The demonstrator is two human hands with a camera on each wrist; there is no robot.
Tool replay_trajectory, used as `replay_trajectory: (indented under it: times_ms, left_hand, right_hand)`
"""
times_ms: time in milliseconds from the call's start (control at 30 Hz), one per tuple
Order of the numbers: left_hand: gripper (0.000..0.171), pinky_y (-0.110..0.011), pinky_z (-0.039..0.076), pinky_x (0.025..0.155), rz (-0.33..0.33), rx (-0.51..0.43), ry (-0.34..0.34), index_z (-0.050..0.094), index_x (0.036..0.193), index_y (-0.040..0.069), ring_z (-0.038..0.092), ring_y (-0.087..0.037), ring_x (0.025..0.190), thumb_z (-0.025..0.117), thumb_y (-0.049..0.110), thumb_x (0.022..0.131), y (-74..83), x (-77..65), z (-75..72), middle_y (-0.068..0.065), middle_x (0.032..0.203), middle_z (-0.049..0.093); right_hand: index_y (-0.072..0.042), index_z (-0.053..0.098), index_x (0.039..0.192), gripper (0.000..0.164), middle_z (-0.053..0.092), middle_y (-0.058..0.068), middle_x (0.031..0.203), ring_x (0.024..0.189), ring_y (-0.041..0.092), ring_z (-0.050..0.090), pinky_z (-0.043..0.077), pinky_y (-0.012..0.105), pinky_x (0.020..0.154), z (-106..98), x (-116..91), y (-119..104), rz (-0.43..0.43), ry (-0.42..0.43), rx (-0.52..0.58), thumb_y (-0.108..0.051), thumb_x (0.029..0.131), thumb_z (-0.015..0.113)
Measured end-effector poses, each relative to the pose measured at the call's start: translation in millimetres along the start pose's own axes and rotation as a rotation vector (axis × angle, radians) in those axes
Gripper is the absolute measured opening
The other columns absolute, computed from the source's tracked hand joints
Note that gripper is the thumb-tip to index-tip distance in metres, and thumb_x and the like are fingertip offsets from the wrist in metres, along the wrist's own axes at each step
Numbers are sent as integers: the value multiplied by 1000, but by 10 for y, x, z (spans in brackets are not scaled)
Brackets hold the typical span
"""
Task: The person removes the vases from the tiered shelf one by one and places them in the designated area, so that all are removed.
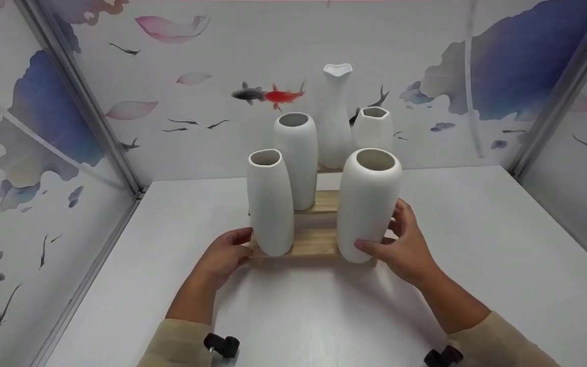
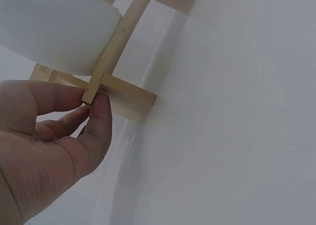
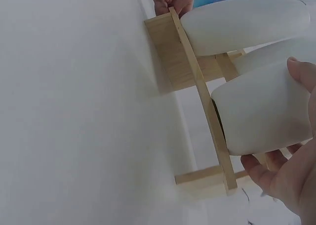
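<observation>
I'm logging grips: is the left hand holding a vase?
No, the left hand pinches an end of the wooden stand.

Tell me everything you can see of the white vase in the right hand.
The white vase looks like matte, undecorated ceramic. Its rounded shoulders draw in to an open, roundish mouth, and the body narrows toward the base. It stands roughly upright at the front right of the wooden stand. The right hand grips its lower part, with fingers along its side. The right wrist view shows a thin dark gap by its base, so whether it sits fully down is unclear.
</observation>
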State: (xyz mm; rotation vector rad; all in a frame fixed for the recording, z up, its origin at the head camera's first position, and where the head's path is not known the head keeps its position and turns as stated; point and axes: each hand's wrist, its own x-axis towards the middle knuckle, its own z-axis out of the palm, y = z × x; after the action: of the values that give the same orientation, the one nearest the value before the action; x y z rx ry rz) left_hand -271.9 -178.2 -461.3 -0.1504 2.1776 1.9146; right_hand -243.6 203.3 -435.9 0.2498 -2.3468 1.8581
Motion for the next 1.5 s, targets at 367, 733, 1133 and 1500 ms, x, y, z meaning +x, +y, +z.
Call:
replay_trajectory:
  times_ms: [367,733,1133,1500]
  left_hand:
    - [62,-47,49,121,-3,-17,9,50,157,7,56,-32,143,65,0,98,-29,6,-2,-13,160,52]
    - [60,-48,49,120,-4,-23,13,52,156,7,57,-32,142,64,0,98,-42,1,-9,-12,159,53]
    - [58,-46,52,116,13,-23,-5,53,155,7,61,-30,135,64,1,98,-30,30,0,-12,158,54]
    - [58,-45,52,116,18,-21,10,54,154,7,61,-31,137,65,2,97,-46,30,-3,-13,157,55]
  right_hand:
    - [-27,20,167,119,48,6,161,142,31,54,56,45,106,-333,-52,40,24,42,-85,-26,77,99]
    - [-30,17,168,121,44,9,165,147,37,52,53,55,110,-584,-40,97,54,107,-146,-36,78,97]
    - [-30,10,169,126,34,14,170,152,42,43,44,70,118,-774,120,234,113,198,-84,-37,78,97]
    - [-29,4,171,132,33,14,172,155,39,40,41,62,124,-786,484,418,189,206,-37,-37,78,97]
